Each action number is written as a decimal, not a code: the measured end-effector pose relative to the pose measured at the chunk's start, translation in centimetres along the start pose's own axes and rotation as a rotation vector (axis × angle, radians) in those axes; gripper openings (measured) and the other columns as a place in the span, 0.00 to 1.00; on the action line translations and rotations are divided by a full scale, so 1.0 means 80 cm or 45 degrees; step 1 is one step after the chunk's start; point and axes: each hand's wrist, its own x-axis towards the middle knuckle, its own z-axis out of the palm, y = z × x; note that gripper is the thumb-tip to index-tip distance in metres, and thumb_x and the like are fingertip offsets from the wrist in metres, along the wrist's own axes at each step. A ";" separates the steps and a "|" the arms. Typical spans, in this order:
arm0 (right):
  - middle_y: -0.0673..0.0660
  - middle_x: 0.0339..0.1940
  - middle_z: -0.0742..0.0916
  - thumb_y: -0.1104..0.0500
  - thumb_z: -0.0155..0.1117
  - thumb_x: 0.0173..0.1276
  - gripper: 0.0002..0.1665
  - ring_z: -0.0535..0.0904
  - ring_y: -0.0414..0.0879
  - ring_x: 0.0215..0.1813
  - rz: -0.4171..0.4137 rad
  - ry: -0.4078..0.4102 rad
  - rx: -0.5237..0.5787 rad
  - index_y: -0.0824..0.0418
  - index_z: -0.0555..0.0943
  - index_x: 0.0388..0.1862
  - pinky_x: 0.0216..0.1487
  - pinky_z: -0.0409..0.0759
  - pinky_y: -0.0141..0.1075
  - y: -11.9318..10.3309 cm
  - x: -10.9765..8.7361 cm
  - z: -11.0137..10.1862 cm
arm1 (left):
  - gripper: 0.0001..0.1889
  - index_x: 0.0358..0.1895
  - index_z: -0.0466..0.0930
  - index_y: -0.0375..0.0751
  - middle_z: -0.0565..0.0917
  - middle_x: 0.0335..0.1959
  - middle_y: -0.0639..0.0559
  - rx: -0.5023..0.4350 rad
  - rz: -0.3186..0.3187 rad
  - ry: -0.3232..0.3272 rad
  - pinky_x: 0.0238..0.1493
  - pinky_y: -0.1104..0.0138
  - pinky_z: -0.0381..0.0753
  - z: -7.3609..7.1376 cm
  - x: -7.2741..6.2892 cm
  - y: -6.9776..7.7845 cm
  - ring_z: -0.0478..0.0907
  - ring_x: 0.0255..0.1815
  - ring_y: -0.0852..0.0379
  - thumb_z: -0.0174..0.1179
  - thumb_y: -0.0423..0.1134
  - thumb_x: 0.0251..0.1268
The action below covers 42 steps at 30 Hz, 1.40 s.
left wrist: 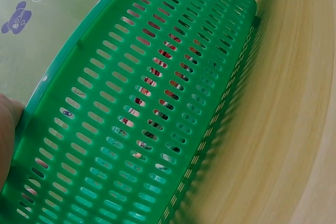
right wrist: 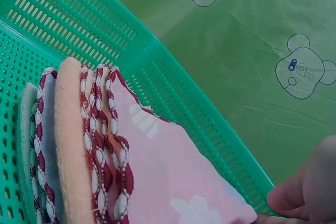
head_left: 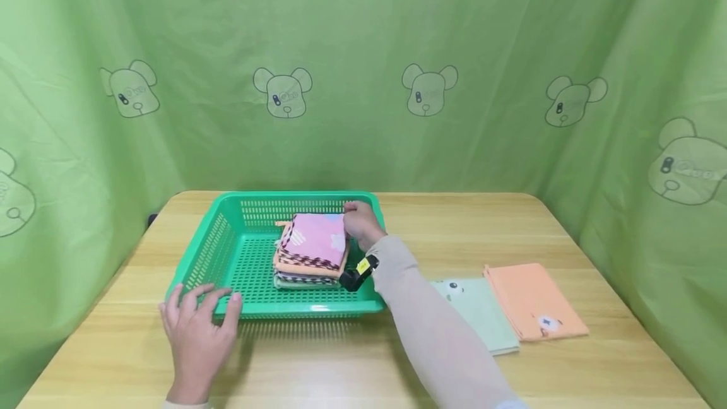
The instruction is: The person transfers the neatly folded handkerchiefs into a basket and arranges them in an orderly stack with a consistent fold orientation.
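A pink patterned cloth (head_left: 312,237) with a braided dark-and-white edge lies on top of a stack of folded cloths in a green plastic basket (head_left: 190,260). My right hand (head_left: 362,223) reaches over the basket's right side and pinches this cloth at its far right corner; in the right wrist view the thumb (right wrist: 289,195) shows right at that corner (right wrist: 244,214). Beneath it, an orange cloth (right wrist: 71,129) and several others are stacked. My left hand (head_left: 199,330) rests at the basket's front left corner, fingers spread over the rim (left wrist: 58,61).
On the wooden table (head_left: 454,226), right of the basket, lie a folded pale green cloth (head_left: 483,314) and an orange cloth (head_left: 536,302) side by side. My right forearm (head_left: 437,333) crosses in front of the green one. A green curtain (head_left: 352,150) with bear heads hangs behind the table.
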 end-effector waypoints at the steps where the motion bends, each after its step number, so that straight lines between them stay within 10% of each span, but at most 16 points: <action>1: 0.63 0.68 0.72 0.76 0.42 0.58 0.37 0.68 0.56 0.66 -0.002 0.012 0.003 0.67 0.65 0.70 0.66 0.68 0.46 0.000 0.000 0.000 | 0.16 0.39 0.83 0.32 0.77 0.52 0.30 0.002 0.001 0.001 0.67 0.34 0.28 0.000 0.000 0.000 0.51 0.68 0.26 0.60 0.46 0.63; 14: 0.60 0.60 0.78 0.69 0.49 0.68 0.24 0.72 0.55 0.62 -0.054 0.183 0.142 0.67 0.72 0.63 0.61 0.73 0.43 -0.005 0.002 -0.005 | 0.17 0.40 0.83 0.32 0.77 0.51 0.31 0.005 -0.003 -0.006 0.67 0.34 0.29 0.001 -0.001 0.001 0.51 0.68 0.26 0.60 0.46 0.63; 24: 0.59 0.43 0.78 0.73 0.50 0.65 0.27 0.67 0.38 0.25 0.047 0.185 0.563 0.69 0.67 0.65 0.32 0.70 0.29 -0.012 0.000 -0.011 | 0.17 0.40 0.82 0.32 0.77 0.51 0.30 0.006 0.007 -0.007 0.67 0.34 0.28 0.002 0.000 0.002 0.51 0.68 0.26 0.59 0.46 0.64; 33: 0.65 0.64 0.72 0.70 0.51 0.71 0.27 0.74 0.51 0.57 0.107 0.099 0.700 0.68 0.63 0.69 0.63 0.71 0.39 -0.021 -0.013 -0.029 | 0.16 0.40 0.83 0.33 0.77 0.52 0.30 0.000 -0.009 -0.001 0.67 0.34 0.28 0.001 -0.002 -0.001 0.51 0.69 0.26 0.60 0.45 0.63; 42: 0.67 0.66 0.72 0.68 0.53 0.71 0.28 0.69 0.57 0.67 0.075 0.007 0.705 0.66 0.61 0.69 0.64 0.71 0.38 -0.026 -0.022 -0.061 | 0.17 0.41 0.82 0.33 0.77 0.53 0.30 0.011 -0.022 -0.036 0.67 0.34 0.27 -0.002 -0.001 0.000 0.51 0.69 0.25 0.60 0.46 0.64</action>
